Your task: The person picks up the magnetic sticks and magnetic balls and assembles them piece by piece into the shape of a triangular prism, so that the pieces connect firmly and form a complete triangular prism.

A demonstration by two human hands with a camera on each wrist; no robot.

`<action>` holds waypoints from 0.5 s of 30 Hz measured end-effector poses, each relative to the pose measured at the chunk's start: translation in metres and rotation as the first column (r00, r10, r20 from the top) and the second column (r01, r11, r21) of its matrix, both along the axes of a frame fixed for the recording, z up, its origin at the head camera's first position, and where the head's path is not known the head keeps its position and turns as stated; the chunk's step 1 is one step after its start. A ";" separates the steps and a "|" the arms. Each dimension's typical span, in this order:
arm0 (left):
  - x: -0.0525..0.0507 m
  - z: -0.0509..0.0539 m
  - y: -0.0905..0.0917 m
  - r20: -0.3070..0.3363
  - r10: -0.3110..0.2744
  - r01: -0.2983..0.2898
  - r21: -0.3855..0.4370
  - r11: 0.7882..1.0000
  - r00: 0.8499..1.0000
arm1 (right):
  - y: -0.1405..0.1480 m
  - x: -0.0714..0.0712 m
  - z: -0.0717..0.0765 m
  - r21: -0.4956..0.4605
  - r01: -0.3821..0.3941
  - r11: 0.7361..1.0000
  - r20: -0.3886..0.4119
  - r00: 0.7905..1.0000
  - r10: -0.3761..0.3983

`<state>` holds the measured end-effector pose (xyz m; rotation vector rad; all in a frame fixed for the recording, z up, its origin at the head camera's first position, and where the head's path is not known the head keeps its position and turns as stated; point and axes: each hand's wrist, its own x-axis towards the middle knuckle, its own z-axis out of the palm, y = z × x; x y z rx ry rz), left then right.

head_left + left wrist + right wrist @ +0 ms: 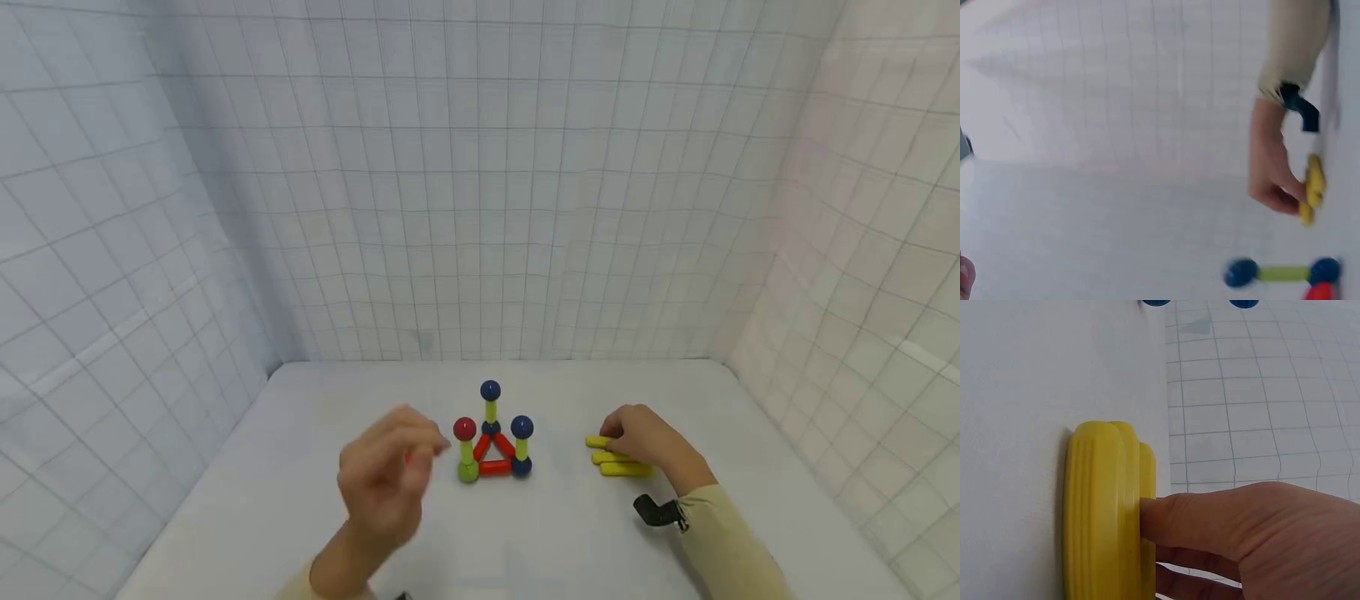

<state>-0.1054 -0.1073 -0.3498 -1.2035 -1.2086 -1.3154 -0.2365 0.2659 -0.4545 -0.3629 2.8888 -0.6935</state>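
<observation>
My right hand (648,437) pinches the farthest of 3 yellow magnetic sticks that lie side by side. The two nearer sticks (626,469) are beside it on the table. In the right wrist view my thumb (1191,522) presses that farthest stick (1147,469). Blurred, my left hand (386,479) hovers over the table with loosely curled fingers; nothing shows in it. To its right stands a magnetic frame: red sticks (495,467) form a triangle, with yellow-green upright sticks (467,452) at its corners, topped by a red ball (464,428) and two blue balls (522,427).
A small red piece (408,457) shows behind my left hand, mostly hidden. The white tabletop (540,533) is bounded by grid-patterned walls (495,208) at the back and both sides. A black strap end (655,511) sticks out at my right wrist.
</observation>
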 end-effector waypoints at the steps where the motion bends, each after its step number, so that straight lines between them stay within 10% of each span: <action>1: -0.020 -0.015 -0.006 0.057 0.047 -0.050 0.043 0.998 0.997 | -0.001 -0.002 0.001 -0.002 0.003 1.000 -0.007 1.000 -0.003; 3: -0.050 -0.049 -0.018 0.236 0.126 -0.140 0.042 0.989 0.964 | -0.003 -0.004 0.001 -0.008 0.002 1.000 -0.036 0.999 -0.003; 8: -0.084 -0.126 -0.030 0.513 0.335 -0.267 -0.204 0.942 0.790 | -0.005 -0.003 0.014 -0.051 -0.022 0.998 -0.186 0.982 0.012; 12: -0.091 -0.155 -0.026 0.626 0.366 -0.217 -0.303 0.928 0.689 | -0.015 0.002 0.034 -0.104 -0.082 0.991 -0.335 0.941 0.042; 15: -0.095 -0.163 -0.022 0.694 0.328 -0.210 -0.253 0.944 0.641 | -0.025 0.008 0.052 -0.144 -0.133 0.981 -0.429 0.901 0.060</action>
